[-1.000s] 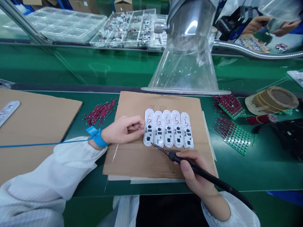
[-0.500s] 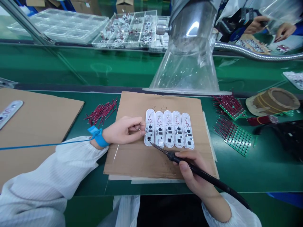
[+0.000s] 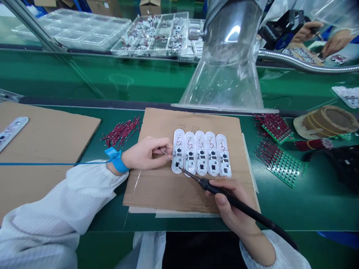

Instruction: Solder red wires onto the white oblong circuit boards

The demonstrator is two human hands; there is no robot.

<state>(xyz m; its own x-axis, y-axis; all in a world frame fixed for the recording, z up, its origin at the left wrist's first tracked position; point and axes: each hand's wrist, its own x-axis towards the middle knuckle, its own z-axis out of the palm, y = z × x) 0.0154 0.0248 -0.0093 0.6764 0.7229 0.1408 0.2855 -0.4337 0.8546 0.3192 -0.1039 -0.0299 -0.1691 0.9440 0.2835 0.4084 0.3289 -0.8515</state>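
Several white oblong circuit boards point(image 3: 201, 154) stand side by side on a cardboard sheet point(image 3: 168, 192), each with a short red wire and dark chips. My left hand point(image 3: 150, 153), with a blue wrist strap point(image 3: 117, 160), pinches a thin strand of solder wire point(image 3: 166, 152) that reaches to the lower part of the leftmost board point(image 3: 178, 149). A black soldering iron point(image 3: 213, 188) is gripped in my right hand point(image 3: 234, 201). Its tip is at the lower end of that same board, close to the solder; whether they touch is too small to tell.
Loose red wires point(image 3: 121, 132) lie left of the cardboard. Green boards with red wires point(image 3: 283, 168) and a round tape-wrapped pot point(image 3: 325, 121) are at right. A clear extraction hood point(image 3: 221, 86) hangs behind. Parts trays point(image 3: 157, 35) and a co-worker's hands point(image 3: 336, 43) are beyond.
The view has shifted slightly. My hands, the solder wire and the iron keep nearly the same place at the leftmost board. The co-worker's hand at top right has moved.
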